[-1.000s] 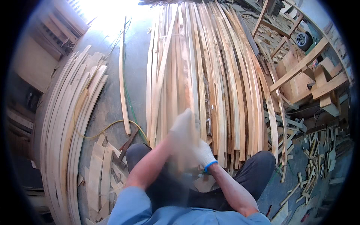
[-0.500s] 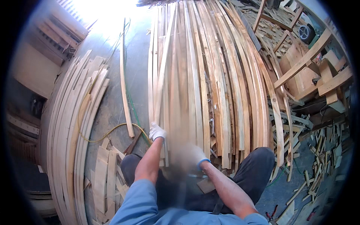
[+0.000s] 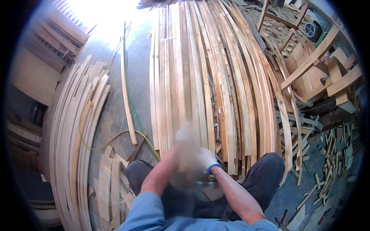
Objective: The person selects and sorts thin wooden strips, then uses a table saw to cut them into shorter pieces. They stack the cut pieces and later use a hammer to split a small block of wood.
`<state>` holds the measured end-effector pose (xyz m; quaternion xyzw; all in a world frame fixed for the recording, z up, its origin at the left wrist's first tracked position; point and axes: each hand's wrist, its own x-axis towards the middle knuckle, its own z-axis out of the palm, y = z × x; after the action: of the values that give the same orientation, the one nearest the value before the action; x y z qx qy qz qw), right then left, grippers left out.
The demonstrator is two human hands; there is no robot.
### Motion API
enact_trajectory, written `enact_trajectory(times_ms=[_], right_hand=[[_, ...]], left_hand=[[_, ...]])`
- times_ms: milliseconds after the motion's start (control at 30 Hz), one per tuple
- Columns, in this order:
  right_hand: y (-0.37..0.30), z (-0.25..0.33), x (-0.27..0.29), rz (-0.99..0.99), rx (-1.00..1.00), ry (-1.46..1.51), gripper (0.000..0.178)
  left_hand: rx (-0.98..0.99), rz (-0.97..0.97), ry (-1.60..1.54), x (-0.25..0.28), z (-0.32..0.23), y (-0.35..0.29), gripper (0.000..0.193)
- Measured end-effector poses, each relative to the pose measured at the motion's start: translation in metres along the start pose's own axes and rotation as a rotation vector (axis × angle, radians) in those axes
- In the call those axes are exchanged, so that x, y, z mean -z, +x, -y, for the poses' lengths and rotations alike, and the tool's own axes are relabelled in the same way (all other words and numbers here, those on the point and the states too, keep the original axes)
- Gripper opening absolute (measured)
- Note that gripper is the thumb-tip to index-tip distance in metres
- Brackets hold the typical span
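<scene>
Long pale wooden strips lie side by side in front of me and run away from me. Over their near ends is my left hand, in a white glove; a blurred patch in the picture smears its fingers. Just right of it and nearer to me, my right hand wears a white glove with a blue cuff. Its fingers point left into the same blur, so whether either hand grips a strip cannot be made out. My two hands are close together, between my knees.
On the left lies a stack of boards, with short offcuts nearer me. A single strip and a yellow hose lie on the floor between. At right are a wooden frame, scrap sticks and red-handled pliers.
My left hand has left the strip at the left edge of the row and moved right, beside my right hand. The strip that slanted across the others now lies in line with them.
</scene>
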<state>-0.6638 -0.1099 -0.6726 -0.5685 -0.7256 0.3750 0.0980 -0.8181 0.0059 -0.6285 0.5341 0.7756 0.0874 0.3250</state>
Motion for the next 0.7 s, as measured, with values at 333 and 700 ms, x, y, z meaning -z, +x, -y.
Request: enact_trajectory(times_ms=[333, 700], right_hand=[[-0.020, 0.052, 0.106, 0.033, -0.469, 0.117, 0.049], [-0.001, -0.045, 0.031, -0.207, -0.586, 0.094, 0.054]], left_hand=[[-0.090, 0.028, 0.032, 0.004, -0.033, -0.063, 0.051], [0.194, 0.047, -0.294, -0.069, 0.017, -0.015, 0.060]])
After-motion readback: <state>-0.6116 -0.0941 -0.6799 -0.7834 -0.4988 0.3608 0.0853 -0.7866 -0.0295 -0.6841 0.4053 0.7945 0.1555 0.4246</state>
